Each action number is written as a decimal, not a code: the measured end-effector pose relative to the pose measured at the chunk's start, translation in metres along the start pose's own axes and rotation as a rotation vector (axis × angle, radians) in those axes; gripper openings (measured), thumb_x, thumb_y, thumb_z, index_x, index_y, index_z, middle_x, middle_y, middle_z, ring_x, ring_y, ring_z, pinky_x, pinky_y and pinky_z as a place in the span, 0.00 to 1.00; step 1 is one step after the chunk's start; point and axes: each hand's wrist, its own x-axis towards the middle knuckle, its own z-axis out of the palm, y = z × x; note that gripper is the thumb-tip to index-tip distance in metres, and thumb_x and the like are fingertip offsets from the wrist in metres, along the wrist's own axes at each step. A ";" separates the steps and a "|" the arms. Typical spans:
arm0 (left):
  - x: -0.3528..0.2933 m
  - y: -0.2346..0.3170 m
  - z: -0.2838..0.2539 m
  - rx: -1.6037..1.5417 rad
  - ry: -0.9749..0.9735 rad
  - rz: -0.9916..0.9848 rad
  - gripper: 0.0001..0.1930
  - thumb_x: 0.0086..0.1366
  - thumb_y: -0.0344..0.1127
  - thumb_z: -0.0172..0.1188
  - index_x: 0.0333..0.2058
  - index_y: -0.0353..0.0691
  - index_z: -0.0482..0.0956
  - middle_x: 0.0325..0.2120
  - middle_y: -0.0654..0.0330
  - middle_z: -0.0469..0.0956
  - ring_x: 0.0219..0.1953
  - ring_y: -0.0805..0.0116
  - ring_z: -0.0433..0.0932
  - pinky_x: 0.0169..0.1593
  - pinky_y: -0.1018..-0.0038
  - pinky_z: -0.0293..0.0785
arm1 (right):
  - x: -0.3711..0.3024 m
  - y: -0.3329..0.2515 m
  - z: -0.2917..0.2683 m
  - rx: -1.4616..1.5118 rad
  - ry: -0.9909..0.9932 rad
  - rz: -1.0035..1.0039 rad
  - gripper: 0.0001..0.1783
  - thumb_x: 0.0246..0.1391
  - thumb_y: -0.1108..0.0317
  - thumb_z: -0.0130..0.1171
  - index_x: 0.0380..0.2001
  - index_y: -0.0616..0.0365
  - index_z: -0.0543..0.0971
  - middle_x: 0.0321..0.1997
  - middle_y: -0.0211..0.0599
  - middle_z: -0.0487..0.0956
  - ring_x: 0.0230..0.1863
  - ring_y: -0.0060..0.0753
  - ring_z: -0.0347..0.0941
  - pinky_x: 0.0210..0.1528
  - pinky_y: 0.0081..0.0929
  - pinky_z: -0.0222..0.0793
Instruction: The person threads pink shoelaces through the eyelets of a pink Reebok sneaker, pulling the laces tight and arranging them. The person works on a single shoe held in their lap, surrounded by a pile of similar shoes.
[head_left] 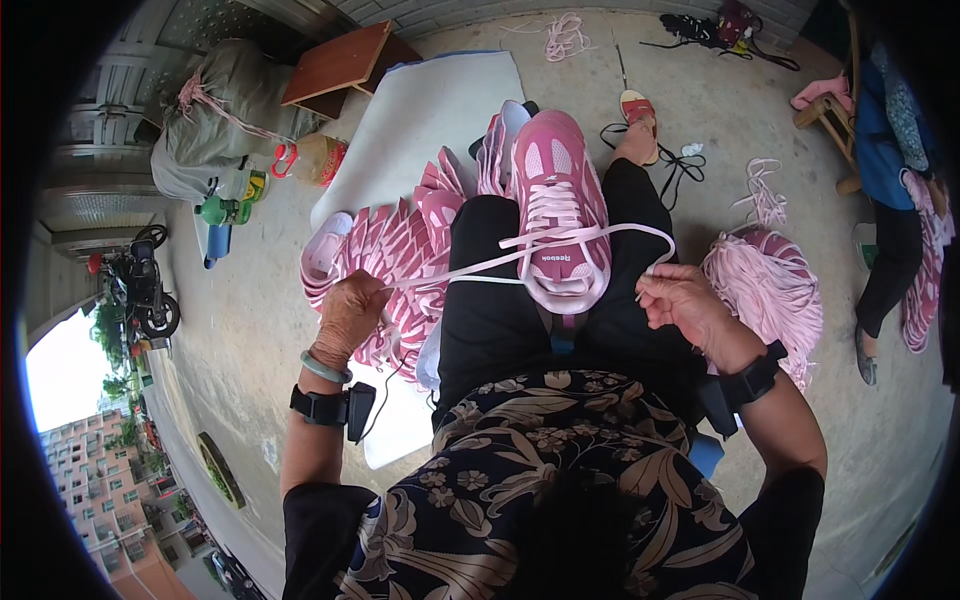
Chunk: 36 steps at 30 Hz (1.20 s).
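Note:
A pink sneaker upper with paler mesh panels rests across my thighs, its toe pointing away from me. A pale pink shoelace is threaded through its eyelets, and its two ends cross over the tongue. My left hand is closed on one end, pulled out in a nearly straight line to the left. The other end loops slackly to the right, where my right hand pinches it between thumb and fingers. A row of similar pink uppers lies stacked beside my left leg.
A bundle of pale pink laces sits by my right leg. Ahead-left are a white sheet, a small wooden stool and plastic bottles. At the far right another person is beside a wooden chair.

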 end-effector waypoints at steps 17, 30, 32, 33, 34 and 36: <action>0.028 0.072 0.046 -1.373 -0.555 -0.587 0.18 0.65 0.45 0.48 0.25 0.35 0.72 0.15 0.56 0.73 0.08 0.76 0.65 0.12 0.85 0.60 | 0.061 0.003 0.045 -0.251 0.118 -0.646 0.04 0.54 0.71 0.54 0.31 0.59 0.76 0.21 0.22 0.71 0.22 0.11 0.65 0.25 0.11 0.57; 0.044 0.086 0.065 -1.498 -0.420 -0.540 0.13 0.64 0.38 0.52 0.25 0.35 0.75 0.13 0.62 0.74 0.10 0.78 0.69 0.13 0.88 0.61 | 0.063 -0.001 0.059 -1.029 0.394 -1.205 0.05 0.44 0.78 0.58 0.25 0.63 0.72 0.25 0.37 0.72 0.23 0.31 0.68 0.28 0.21 0.65; 0.047 0.092 0.069 -1.612 -0.316 -0.525 0.10 0.64 0.36 0.52 0.27 0.36 0.74 0.15 0.62 0.74 0.10 0.78 0.70 0.14 0.87 0.64 | 0.067 0.006 0.062 -0.849 0.430 -1.148 0.06 0.43 0.78 0.59 0.24 0.63 0.71 0.23 0.36 0.71 0.21 0.28 0.67 0.26 0.20 0.64; 0.049 0.098 0.069 -1.664 -0.256 -0.536 0.10 0.63 0.35 0.52 0.27 0.36 0.74 0.15 0.62 0.74 0.11 0.78 0.70 0.14 0.86 0.64 | 0.067 0.008 0.063 -0.761 0.445 -1.116 0.06 0.43 0.78 0.59 0.23 0.62 0.71 0.22 0.36 0.71 0.21 0.27 0.66 0.25 0.20 0.64; 0.050 0.102 0.072 -1.718 -0.191 -0.551 0.09 0.63 0.35 0.52 0.28 0.36 0.74 0.15 0.62 0.74 0.11 0.78 0.70 0.14 0.85 0.65 | 0.066 0.009 0.063 -0.757 0.463 -1.035 0.07 0.43 0.76 0.60 0.22 0.61 0.70 0.21 0.37 0.71 0.20 0.32 0.67 0.25 0.23 0.64; 0.054 0.104 0.079 -1.718 -0.139 -0.533 0.06 0.62 0.32 0.54 0.29 0.37 0.74 0.16 0.62 0.74 0.12 0.77 0.71 0.15 0.84 0.67 | 0.060 0.008 0.061 -0.752 0.500 -0.872 0.10 0.44 0.71 0.61 0.21 0.59 0.69 0.20 0.39 0.71 0.20 0.41 0.69 0.23 0.29 0.65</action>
